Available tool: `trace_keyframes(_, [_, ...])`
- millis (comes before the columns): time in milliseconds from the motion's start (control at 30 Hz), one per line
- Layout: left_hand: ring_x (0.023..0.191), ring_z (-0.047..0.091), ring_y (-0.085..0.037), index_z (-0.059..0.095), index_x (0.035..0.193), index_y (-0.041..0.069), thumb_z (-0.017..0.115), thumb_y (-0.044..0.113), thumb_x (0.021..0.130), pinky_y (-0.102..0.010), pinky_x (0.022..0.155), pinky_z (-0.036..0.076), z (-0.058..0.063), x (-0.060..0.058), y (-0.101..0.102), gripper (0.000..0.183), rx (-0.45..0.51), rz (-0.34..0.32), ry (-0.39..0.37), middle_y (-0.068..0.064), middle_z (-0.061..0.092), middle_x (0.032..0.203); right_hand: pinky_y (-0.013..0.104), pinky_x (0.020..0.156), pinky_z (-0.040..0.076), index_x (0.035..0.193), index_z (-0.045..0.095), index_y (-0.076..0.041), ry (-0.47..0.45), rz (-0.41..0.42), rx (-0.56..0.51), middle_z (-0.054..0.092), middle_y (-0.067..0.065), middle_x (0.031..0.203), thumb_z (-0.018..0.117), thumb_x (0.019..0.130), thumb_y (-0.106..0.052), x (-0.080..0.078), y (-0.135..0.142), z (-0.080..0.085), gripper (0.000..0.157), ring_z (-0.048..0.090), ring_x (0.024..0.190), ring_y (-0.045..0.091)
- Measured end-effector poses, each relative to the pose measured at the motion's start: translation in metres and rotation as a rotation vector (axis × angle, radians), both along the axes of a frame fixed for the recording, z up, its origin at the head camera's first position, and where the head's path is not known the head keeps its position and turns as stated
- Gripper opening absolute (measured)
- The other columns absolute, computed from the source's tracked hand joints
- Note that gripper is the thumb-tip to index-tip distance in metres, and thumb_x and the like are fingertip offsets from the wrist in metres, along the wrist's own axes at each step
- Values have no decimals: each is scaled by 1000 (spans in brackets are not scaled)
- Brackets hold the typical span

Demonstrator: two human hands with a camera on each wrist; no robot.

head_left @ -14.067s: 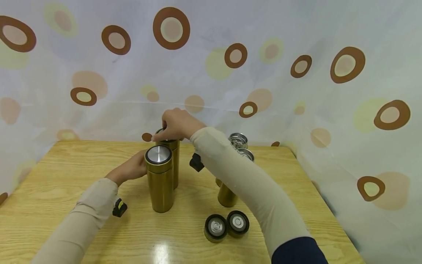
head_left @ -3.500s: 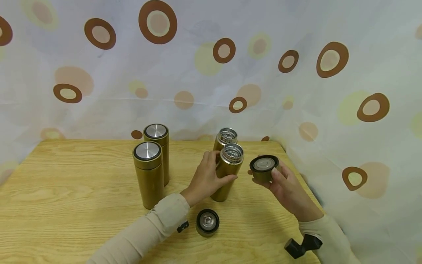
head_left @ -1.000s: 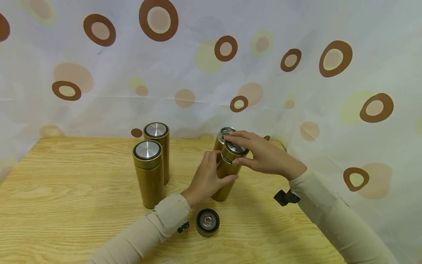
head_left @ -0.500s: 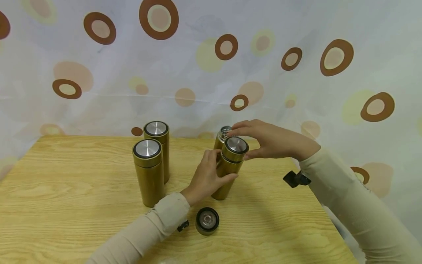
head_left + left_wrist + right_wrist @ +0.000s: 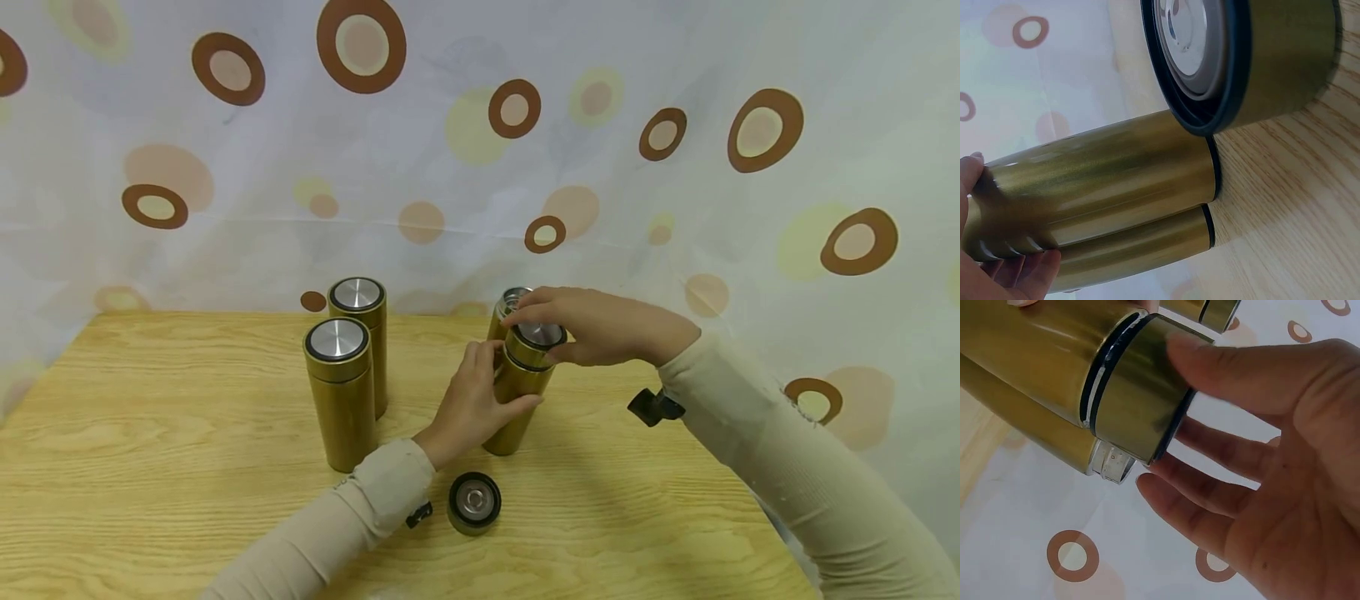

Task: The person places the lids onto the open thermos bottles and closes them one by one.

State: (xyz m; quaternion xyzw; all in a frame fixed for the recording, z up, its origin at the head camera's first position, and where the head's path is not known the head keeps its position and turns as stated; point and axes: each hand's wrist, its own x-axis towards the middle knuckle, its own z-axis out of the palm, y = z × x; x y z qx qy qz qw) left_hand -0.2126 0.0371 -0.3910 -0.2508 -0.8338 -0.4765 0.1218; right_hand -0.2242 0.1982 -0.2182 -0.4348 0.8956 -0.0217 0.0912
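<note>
My left hand (image 5: pixel 468 404) grips the body of the front right gold thermos flask (image 5: pixel 517 387), thumb in front and fingers behind. Over its top, my right hand (image 5: pixel 600 327) holds the gold lid (image 5: pixel 529 351) with its steel disc, thumb on the near side and fingers across the far side. A narrow dark gap shows between lid (image 5: pixel 1141 387) and body (image 5: pixel 1041 350) in the right wrist view. Behind stands another gold flask (image 5: pixel 497 325), uncapped, its steel threaded neck showing. A second lid (image 5: pixel 474 502) lies upturned on the table, close to the left wrist.
Two capped gold flasks, a front one (image 5: pixel 341 417) and a rear one (image 5: pixel 378 358), stand upright to the left of the left hand. The wooden table (image 5: pixel 187 433) ends at a patterned cloth backdrop (image 5: pixel 442 158) behind and on the right.
Earlier both hands were at the left flasks; later the right hand held an upturned lid. That lid now sits on the front right flask. The right hand loosened, then closed on it again.
</note>
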Motion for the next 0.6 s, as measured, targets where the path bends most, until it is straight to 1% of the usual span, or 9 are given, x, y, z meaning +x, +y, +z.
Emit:
trace_keyframes(100, [113, 52, -23, 36, 133, 4, 76, 39, 82, -35, 93, 50, 0, 0, 0, 74, 1, -3, 4, -11, 41, 119, 44, 92, 48, 137, 53, -9, 49, -20, 3, 55, 14, 127, 73, 86, -14, 0, -1, -1, 54, 56, 112, 27])
trace_keyframes(200, [114, 52, -23, 36, 134, 4, 76, 38, 82, -35, 93, 49, 0, 0, 0, 74, 7, -7, 4, -11, 41, 119, 40, 84, 50, 136, 54, -10, 84, -67, 12, 58, 12, 114, 73, 86, -25, 1, -3, -2, 55, 59, 97, 23])
trace_keyframes(300, [114, 52, -23, 36, 133, 5, 76, 38, 81, -36, 94, 49, 0, 0, 0, 73, 13, -10, 6, -11, 41, 119, 35, 72, 50, 133, 57, -10, 107, -135, 10, 57, 8, 100, 72, 86, -36, 0, -4, -5, 56, 57, 80, 18])
trace_keyframes(367, [114, 52, -23, 37, 133, 6, 76, 38, 82, -36, 94, 49, -1, 0, 0, 73, 14, -9, 6, -10, 41, 119, 34, 67, 49, 130, 59, -11, 124, -182, 2, 55, 8, 95, 71, 85, -43, -2, -5, -9, 56, 55, 74, 17])
trace_keyframes(400, [114, 52, -23, 37, 133, 6, 76, 38, 82, -35, 94, 49, 0, 0, 0, 72, 13, -7, 7, -10, 41, 118, 34, 66, 48, 128, 60, -10, 136, -203, -6, 55, 8, 93, 70, 85, -46, -3, -6, -10, 57, 54, 72, 17])
trace_keyframes(533, [113, 53, -23, 37, 132, 7, 76, 38, 81, -34, 94, 49, -1, 0, 0, 71, 11, -4, 16, -10, 41, 116, 34, 65, 47, 117, 63, -7, 204, -297, -17, 59, 9, 95, 65, 84, -56, -4, -8, -19, 59, 55, 75, 19])
trace_keyframes(600, [111, 53, -22, 37, 132, 8, 77, 38, 81, -33, 93, 50, -1, 0, 0, 71, 6, -2, 27, -10, 42, 114, 34, 63, 47, 108, 63, -6, 249, -345, -12, 60, 8, 93, 63, 84, -61, -3, -11, -22, 60, 55, 74, 19])
